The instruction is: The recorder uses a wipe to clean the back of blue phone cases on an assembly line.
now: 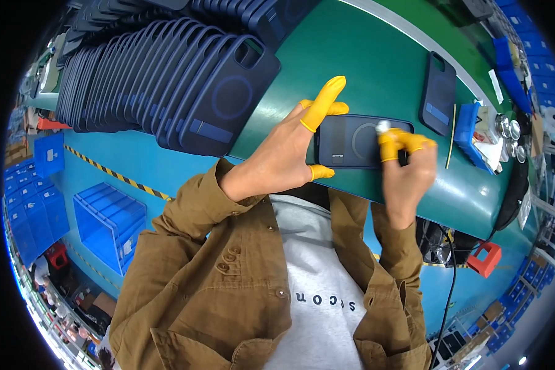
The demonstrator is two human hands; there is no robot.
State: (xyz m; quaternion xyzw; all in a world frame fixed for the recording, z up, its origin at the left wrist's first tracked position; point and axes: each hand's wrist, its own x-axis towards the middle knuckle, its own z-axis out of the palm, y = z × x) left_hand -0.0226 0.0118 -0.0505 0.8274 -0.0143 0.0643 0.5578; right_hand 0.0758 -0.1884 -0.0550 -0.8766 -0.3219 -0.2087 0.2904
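A dark blue phone case (349, 143) lies flat on the green table in front of me, showing a ring outline and a strap-like band. My left hand (287, 145), with yellow finger cots, steadies its left end. The thumb is at the near edge and a finger at the far edge, while another finger points up and away. Over the right part of the case, my right hand (407, 163), also in yellow finger cots and slightly blurred, pinches a small white wad (383, 126). The hand hides the case's right end.
A long row of upright dark blue phone cases (231, 98) fills the table's left side. One more case (438, 92) lies at the right, near a thin stick (451, 137) and a blue tray (468, 135). A blue crate (111, 222) and red stool (484, 259) stand below table level.
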